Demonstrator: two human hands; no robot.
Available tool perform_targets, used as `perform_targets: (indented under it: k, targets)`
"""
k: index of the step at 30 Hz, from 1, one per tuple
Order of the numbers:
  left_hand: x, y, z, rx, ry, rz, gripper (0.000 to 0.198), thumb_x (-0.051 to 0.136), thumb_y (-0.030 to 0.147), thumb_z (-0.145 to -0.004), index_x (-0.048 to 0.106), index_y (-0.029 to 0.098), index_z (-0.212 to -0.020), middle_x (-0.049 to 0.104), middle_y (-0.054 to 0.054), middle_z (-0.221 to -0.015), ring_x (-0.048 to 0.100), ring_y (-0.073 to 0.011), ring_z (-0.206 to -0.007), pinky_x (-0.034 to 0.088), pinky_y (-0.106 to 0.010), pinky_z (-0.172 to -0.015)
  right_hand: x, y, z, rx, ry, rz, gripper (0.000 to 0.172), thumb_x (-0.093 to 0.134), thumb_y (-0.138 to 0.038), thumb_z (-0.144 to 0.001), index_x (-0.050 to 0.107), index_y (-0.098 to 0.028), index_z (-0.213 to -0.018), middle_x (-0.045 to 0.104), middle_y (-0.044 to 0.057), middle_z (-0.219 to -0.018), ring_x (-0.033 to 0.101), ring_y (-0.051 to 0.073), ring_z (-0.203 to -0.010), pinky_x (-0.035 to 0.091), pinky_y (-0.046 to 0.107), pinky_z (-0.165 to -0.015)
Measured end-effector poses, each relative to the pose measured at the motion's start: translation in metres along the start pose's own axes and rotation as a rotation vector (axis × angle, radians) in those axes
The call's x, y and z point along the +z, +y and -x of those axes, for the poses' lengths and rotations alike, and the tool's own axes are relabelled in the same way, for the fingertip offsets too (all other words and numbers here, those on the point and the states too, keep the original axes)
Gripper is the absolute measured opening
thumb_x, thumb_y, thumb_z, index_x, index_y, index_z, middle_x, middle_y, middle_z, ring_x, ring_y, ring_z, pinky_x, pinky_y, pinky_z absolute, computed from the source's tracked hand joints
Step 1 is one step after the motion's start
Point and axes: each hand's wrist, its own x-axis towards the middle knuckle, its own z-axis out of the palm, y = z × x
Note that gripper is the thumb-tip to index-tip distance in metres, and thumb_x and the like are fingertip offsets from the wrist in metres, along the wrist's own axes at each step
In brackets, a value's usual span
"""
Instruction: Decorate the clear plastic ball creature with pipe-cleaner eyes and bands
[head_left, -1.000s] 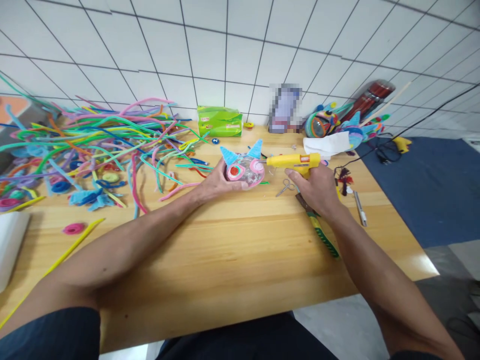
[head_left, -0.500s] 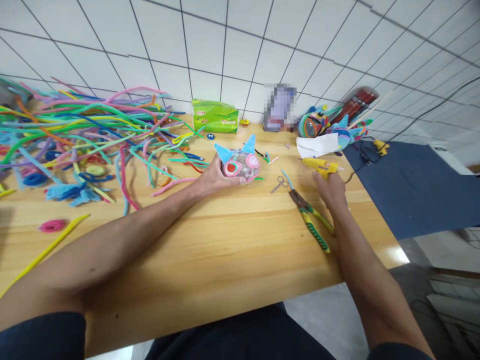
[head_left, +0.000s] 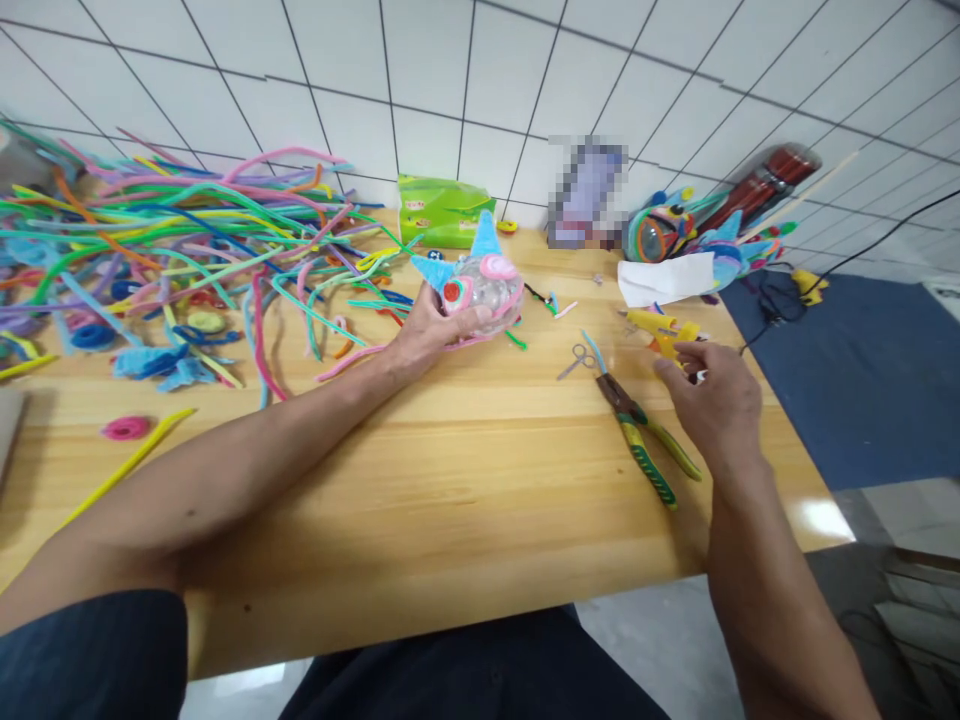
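Note:
My left hand is wrapped round a clear plastic craft figure. It has blue pointed fuzzy ears, ringed pink-and-red eyes and a pink edge. My right hand is just beside a yellow glue gun, its fingers apart and slightly curled, apparently not gripping it. The glue gun lies on the table, nozzle to the left. Between my hands are small scissors and large pliers with green-and-yellow handles, a light blue stick near their jaws.
Many coloured pipe cleaners are heaped on the left. A green packet stands by the tiled wall. White paper, another craft figure and a dark red flask are at the back right. A black cable runs off the right side.
My right hand has let go of the glue gun and drawn back to the right. The craft figure has tilted and been raised slightly in my left hand. The view has shifted a little.

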Motion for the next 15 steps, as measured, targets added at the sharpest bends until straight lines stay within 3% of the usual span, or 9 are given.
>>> perform_targets:
  k: [3, 6, 10, 15]
  targets:
    - [0.000, 0.005, -0.004, 0.020, 0.049, 0.059, 0.078, 0.093, 0.068, -0.073, 0.064, 0.026, -0.132, 0.071, -0.012, -0.146, 0.066, -0.0370, -0.140, 0.054, -0.058, -0.120, -0.013, -0.041, 0.010, -0.137, -0.012, -0.121, 0.025, 0.071, -0.046, -0.095, 0.074, -0.024, -0.105, 0.079, 0.010, -0.099, 0.074, 0.029, -0.089, 0.060, 0.049, -0.089]
    - [-0.002, 0.005, -0.007, 0.033, 0.127, 0.036, 0.083, 0.094, 0.070, -0.071, 0.061, 0.026, -0.134, 0.071, -0.011, -0.145, 0.064, -0.0382, -0.143, 0.052, -0.061, -0.122, -0.011, -0.075, 0.005, -0.241, -0.052, -0.212, 0.018, 0.070, -0.040, -0.098, 0.075, -0.025, -0.106, 0.079, 0.009, -0.100, 0.074, 0.028, -0.088, 0.060, 0.047, -0.088]
    - [-0.004, 0.002, -0.005, 0.038, 0.181, 0.019, 0.079, 0.096, 0.067, -0.071, 0.060, 0.028, -0.130, 0.073, -0.008, -0.141, 0.067, -0.0361, -0.137, 0.052, -0.061, -0.121, 0.024, -0.104, -0.021, -0.370, -0.168, -0.259, 0.013, 0.069, -0.031, -0.097, 0.076, -0.024, -0.105, 0.079, 0.010, -0.100, 0.075, 0.028, -0.092, 0.059, 0.046, -0.090]
    - [-0.002, -0.002, -0.001, 0.079, 0.222, -0.032, 0.082, 0.096, 0.066, -0.069, 0.059, 0.025, -0.131, 0.074, -0.012, -0.137, 0.068, -0.0365, -0.133, 0.053, -0.059, -0.118, 0.081, -0.129, -0.058, -0.443, -0.457, -0.262, 0.032, 0.069, -0.027, -0.093, 0.075, -0.019, -0.123, 0.078, 0.014, -0.115, 0.072, 0.030, -0.102, 0.057, 0.046, -0.096]
